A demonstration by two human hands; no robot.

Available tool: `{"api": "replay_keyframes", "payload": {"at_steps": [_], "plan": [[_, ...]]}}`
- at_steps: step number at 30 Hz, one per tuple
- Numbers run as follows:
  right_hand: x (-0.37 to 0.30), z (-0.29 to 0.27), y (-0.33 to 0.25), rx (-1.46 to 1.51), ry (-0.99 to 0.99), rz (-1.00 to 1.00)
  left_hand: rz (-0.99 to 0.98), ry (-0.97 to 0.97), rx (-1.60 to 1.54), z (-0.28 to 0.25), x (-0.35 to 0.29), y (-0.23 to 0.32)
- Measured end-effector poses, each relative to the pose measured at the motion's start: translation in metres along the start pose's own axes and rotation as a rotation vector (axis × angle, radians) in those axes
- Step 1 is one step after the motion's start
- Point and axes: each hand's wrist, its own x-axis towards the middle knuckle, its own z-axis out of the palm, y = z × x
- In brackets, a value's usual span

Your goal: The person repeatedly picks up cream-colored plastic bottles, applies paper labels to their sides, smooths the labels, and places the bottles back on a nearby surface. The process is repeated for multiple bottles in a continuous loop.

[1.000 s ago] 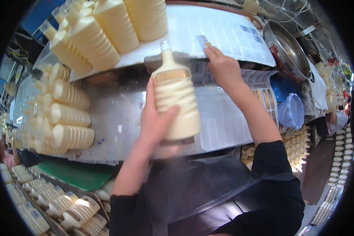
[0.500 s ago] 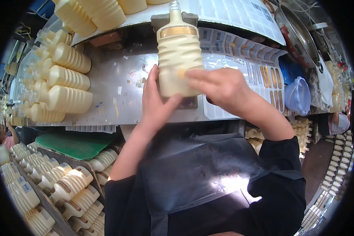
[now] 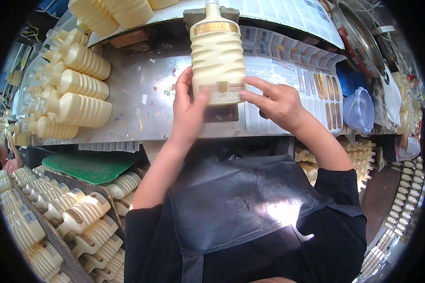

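Observation:
I hold a cream ribbed plastic bottle point(image 3: 216, 52) upright over the metal worktable point(image 3: 141, 101). It has a gold band near its neck and a small label low on its front. My left hand point(image 3: 188, 109) grips the bottle's lower left side. My right hand point(image 3: 275, 100) touches the lower right edge, with fingertips pressed on the small label. Behind the bottle lie white sheets of stickers point(image 3: 293, 70).
Cream bottles point(image 3: 75, 89) lie stacked on the table's left, more at the top left. Crates of bottles point(image 3: 56, 221) fill the lower left beside a green board point(image 3: 92, 165). A metal bowl point(image 3: 359, 33) and a blue lidded tub point(image 3: 359, 111) sit right. Another person is at the far right point(image 3: 406, 146).
My right hand came back from the sticker sheets to the bottle's front and now presses its lower right edge. The bottle has risen slightly in view.

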Motion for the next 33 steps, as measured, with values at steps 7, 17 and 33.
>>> {"api": "replay_keyframes", "payload": {"at_steps": [7,17,33], "plan": [[-0.004,0.021,-0.024,0.833,-0.001,1.029,-0.096,-0.024,-0.221,-0.007,-0.002,0.002],[0.006,0.045,-0.033,1.007,0.034,1.194,-0.034,0.0,-0.112,-0.002,-0.001,-0.007],[0.009,0.038,-0.038,1.017,0.001,1.174,-0.048,-0.028,-0.156,-0.008,-0.004,-0.005]]}}
